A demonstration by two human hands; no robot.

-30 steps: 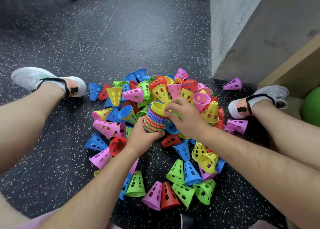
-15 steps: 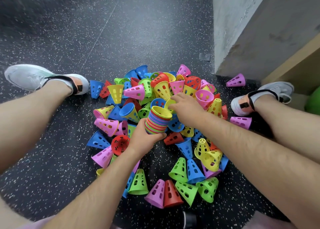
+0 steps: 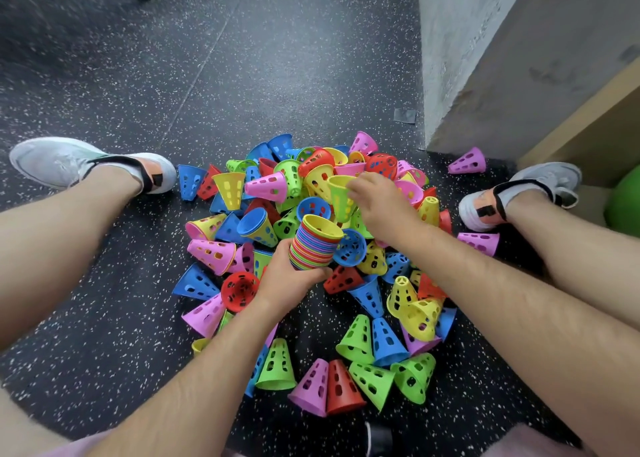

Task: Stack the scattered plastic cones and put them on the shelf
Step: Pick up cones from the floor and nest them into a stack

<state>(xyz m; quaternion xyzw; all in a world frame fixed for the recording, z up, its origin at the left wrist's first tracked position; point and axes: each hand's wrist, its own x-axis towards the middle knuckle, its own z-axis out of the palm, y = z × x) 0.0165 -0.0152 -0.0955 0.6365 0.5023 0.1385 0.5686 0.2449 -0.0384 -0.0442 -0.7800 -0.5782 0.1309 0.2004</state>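
Front cones (image 3: 358, 340): green, blue, pink and red ones lie loose on the floor (image 3: 114, 318) nearest me, not yet gathered.
Left hand (image 3: 291, 281): its fingers curl tight around the lower part of the stack (image 3: 313, 245). I read it as the holder, kept low over the heap (image 3: 273, 186) so each pickup is a short reach.
Stack: many nested cones, mouth up with a yellow one on top, tilted toward the right hand (image 3: 379, 209) to receive the next.
Right hand: it pinches a green cone (image 3: 341, 198) by its side just beyond the stack, wide end up, so it can drop straight in.
Heap: most cones lie jumbled here, so I judge the stacking far from done.
Pink cone (image 3: 468, 161): it lies alone near the wall (image 3: 485, 75).
Shelf (image 3: 588, 124): a wooden edge at far right is likely it, and I see no cones there.
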